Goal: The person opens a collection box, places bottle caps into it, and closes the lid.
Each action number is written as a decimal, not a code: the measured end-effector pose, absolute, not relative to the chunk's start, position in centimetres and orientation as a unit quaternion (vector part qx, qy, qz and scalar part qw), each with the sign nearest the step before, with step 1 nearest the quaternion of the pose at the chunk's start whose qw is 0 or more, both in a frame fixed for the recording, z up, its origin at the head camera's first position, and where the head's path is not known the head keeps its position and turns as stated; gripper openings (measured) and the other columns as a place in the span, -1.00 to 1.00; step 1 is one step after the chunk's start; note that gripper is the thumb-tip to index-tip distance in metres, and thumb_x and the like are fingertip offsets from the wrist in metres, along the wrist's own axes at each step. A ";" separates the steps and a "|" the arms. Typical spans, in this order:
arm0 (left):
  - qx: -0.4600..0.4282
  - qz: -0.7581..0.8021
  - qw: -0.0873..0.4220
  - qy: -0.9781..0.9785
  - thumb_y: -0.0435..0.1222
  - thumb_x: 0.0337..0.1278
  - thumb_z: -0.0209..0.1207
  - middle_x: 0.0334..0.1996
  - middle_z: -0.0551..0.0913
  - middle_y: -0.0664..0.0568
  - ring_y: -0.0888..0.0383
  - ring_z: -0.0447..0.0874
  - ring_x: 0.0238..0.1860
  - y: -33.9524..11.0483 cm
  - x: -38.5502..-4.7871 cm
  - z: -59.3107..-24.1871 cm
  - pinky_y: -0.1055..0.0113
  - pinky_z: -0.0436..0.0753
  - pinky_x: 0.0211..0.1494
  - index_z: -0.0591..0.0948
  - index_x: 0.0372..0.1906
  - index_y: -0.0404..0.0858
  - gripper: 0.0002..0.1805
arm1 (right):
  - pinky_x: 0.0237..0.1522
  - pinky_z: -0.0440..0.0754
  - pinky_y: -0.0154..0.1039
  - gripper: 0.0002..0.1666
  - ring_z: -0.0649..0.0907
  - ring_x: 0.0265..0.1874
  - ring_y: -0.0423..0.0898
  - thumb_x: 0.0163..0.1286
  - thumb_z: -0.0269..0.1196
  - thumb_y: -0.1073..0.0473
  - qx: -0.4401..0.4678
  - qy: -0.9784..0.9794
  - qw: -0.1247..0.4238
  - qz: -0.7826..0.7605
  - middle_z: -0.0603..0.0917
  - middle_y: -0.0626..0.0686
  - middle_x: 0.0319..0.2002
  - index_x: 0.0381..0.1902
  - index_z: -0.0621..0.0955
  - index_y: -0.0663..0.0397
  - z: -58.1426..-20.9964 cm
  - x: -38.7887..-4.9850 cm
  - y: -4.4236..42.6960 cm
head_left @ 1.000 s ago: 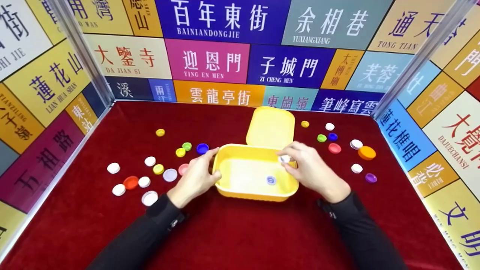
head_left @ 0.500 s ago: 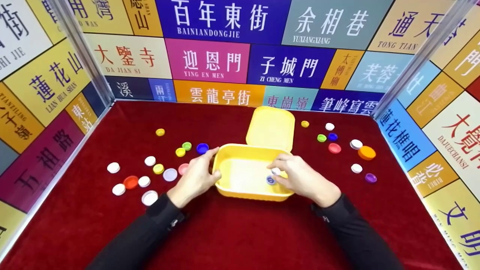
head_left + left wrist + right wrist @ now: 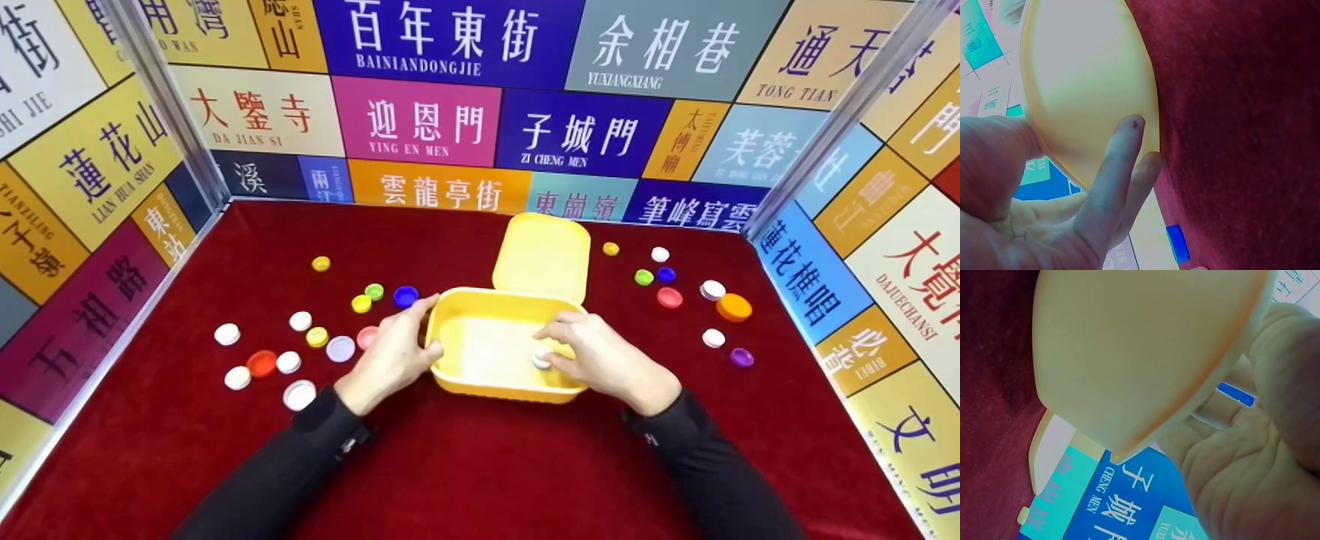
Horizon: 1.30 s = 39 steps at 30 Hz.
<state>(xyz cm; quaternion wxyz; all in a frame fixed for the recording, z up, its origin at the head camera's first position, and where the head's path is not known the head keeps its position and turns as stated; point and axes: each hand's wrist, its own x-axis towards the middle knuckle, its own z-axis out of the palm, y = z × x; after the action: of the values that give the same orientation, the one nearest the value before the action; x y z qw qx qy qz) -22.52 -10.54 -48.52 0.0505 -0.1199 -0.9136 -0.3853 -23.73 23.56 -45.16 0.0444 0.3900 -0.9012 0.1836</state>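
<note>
In the head view a yellow plastic box (image 3: 495, 390) stands uncovered at the table's middle. My left hand (image 3: 394, 356) holds its left end, thumb at the rim and fingers against the outer wall; the left wrist view shows those fingers on the yellow wall (image 3: 1072, 95). My right hand (image 3: 611, 364) reaches over the right rim, fingers loosely bent above the box floor. Just below its fingertips lies a white bottle cap (image 3: 540, 360), covering the spot of a purple cap. In the right wrist view the box wall (image 3: 1129, 354) hides the fingertips.
A yellow lid (image 3: 544, 255) lies behind the box. Several coloured caps are scattered left, including a red cap (image 3: 262, 364) and a blue cap (image 3: 406, 297). More lie right, among them an orange cap (image 3: 733, 307) and a purple cap (image 3: 742, 358). Printed panels (image 3: 420, 120) wall the table.
My right hand has moved left and down over the box. The white cap has left its fingers and dropped onto the purple cap's spot. My left hand stays at the box.
</note>
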 end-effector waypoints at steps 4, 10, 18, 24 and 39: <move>-0.118 -0.389 0.052 -0.912 -0.38 0.41 0.43 0.51 0.76 -0.24 -0.14 0.83 0.22 -10.5 -22.5 -48.5 -0.03 0.81 0.38 0.50 0.72 -0.36 -0.19 | 0.04 0.89 0.02 -0.64 0.81 -0.06 0.11 0.48 0.60 0.34 0.390 -0.901 0.046 0.186 0.87 0.24 -0.01 0.19 0.87 0.28 -45.1 -23.8 23.6; -0.117 -0.390 0.047 -0.912 -0.37 0.42 0.44 0.53 0.75 -0.24 -0.14 0.83 0.22 -10.5 -22.5 -48.4 -0.02 0.80 0.38 0.50 0.73 -0.34 -0.18 | 0.04 0.89 0.02 -0.64 0.81 -0.05 0.11 0.48 0.60 0.33 0.390 -0.900 0.048 0.188 0.87 0.24 0.00 0.19 0.87 0.28 -45.1 -23.8 23.6; -0.116 -0.389 0.045 -0.913 -0.37 0.42 0.43 0.53 0.75 -0.24 -0.15 0.83 0.23 -10.5 -22.5 -48.4 -0.04 0.80 0.39 0.50 0.73 -0.34 -0.18 | 0.05 0.90 0.02 -0.65 0.82 -0.05 0.13 0.47 0.61 0.33 0.392 -0.896 0.058 0.201 0.88 0.24 0.01 0.18 0.86 0.26 -45.1 -23.9 23.7; -0.115 -0.388 0.047 -0.913 -0.38 0.41 0.43 0.53 0.74 -0.25 -0.15 0.84 0.26 -10.5 -22.4 -48.5 -0.05 0.81 0.42 0.50 0.73 -0.35 -0.18 | 0.06 0.92 0.05 -0.66 0.84 -0.07 0.15 0.47 0.62 0.34 0.396 -0.890 0.074 0.211 0.87 0.24 -0.01 0.15 0.86 0.23 -45.1 -24.0 23.9; -0.114 -0.386 0.049 -0.914 -0.38 0.41 0.44 0.53 0.74 -0.28 -0.18 0.84 0.36 -10.5 -22.5 -48.5 -0.08 0.79 0.51 0.50 0.73 -0.36 -0.18 | 0.14 0.92 0.12 -0.68 0.83 -0.03 0.17 0.48 0.61 0.33 0.380 -0.888 0.130 0.225 0.86 0.23 0.00 0.14 0.86 0.22 -45.0 -25.0 25.1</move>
<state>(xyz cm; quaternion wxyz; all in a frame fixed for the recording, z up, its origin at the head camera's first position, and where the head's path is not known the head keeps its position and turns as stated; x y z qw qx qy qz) -22.54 -10.47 -48.51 0.0487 -0.1141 -0.9143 -0.3855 -25.01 25.10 -44.97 0.1301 0.3797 -0.8877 0.2254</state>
